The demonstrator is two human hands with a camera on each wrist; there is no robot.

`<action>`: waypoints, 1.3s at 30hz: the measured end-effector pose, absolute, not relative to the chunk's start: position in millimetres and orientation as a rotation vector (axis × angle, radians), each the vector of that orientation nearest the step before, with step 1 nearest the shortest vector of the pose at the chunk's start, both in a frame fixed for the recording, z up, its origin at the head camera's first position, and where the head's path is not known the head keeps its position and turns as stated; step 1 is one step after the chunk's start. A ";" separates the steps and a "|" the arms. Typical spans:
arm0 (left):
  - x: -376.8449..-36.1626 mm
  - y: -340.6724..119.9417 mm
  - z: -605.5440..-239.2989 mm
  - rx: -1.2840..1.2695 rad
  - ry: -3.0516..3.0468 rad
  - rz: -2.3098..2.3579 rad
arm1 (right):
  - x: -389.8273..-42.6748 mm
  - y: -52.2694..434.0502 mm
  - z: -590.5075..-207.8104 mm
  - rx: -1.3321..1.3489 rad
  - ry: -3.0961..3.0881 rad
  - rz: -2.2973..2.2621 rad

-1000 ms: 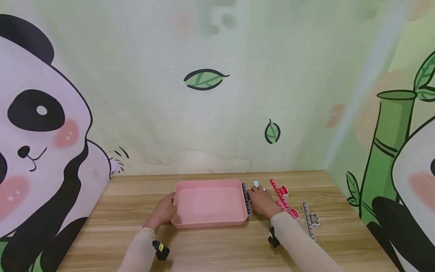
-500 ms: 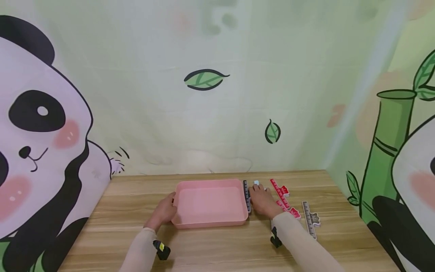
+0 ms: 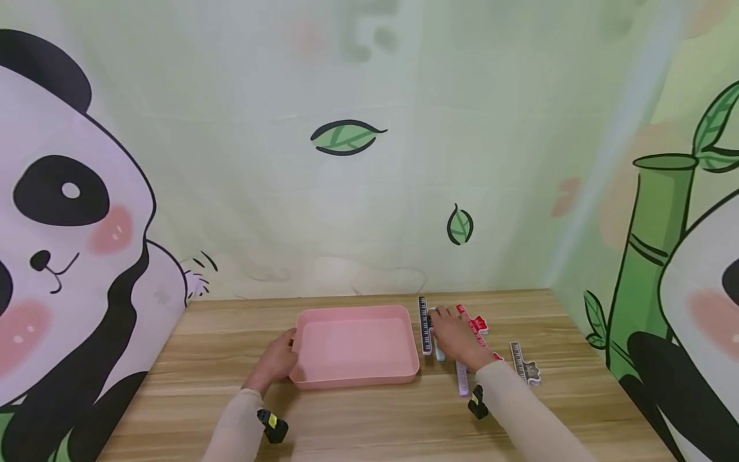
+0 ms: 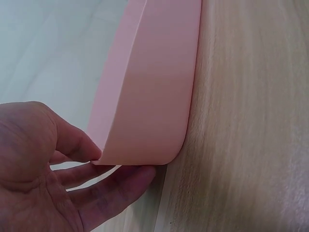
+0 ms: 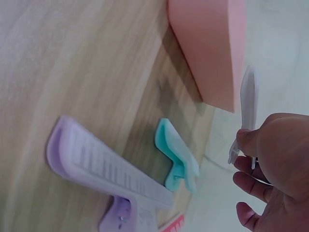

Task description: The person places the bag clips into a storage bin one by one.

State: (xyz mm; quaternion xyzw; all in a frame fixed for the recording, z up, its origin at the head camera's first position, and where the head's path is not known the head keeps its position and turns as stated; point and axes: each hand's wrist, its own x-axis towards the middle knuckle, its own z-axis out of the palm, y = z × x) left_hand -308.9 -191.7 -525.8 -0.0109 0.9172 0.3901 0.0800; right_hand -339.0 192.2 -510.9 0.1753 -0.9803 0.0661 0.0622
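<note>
Overhead, the left hand (image 3: pixel 281 359) holds the near-left corner of the pink tray (image 3: pixel 355 346) on the table (image 3: pixel 369 417), while the right hand (image 3: pixel 456 337) pinches a dark ruler (image 3: pixel 425 316) just beside the tray's right wall. Left wrist view: thumb over the rim, fingers (image 4: pixel 116 186) under the corner, a closed grip on the tray (image 4: pixel 149 96). Right wrist view: fingertips (image 5: pixel 246 142) pinch the ruler (image 5: pixel 248 104), seen edge-on; a teal ruler (image 5: pixel 176 154) and a purple ruler (image 5: pixel 104 169) lie below. Best to lift the ruler clear of the wall while steadying the tray. Its markings are hidden here.
</note>
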 end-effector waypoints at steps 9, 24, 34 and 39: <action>-307.2 -191.7 -527.3 -0.052 2.742 1.183 | -336.4 195.3 -502.8 0.523 -2.923 0.230; -306.1 -192.5 -531.5 -0.069 2.715 1.313 | -328.5 159.4 -484.9 0.556 -2.957 0.279; -304.3 -192.0 -528.6 -0.072 2.714 1.287 | -328.9 124.2 -481.3 0.650 -2.922 0.246; -304.6 -191.8 -529.9 -0.086 2.682 1.322 | -329.6 106.9 -479.3 0.673 -2.942 0.252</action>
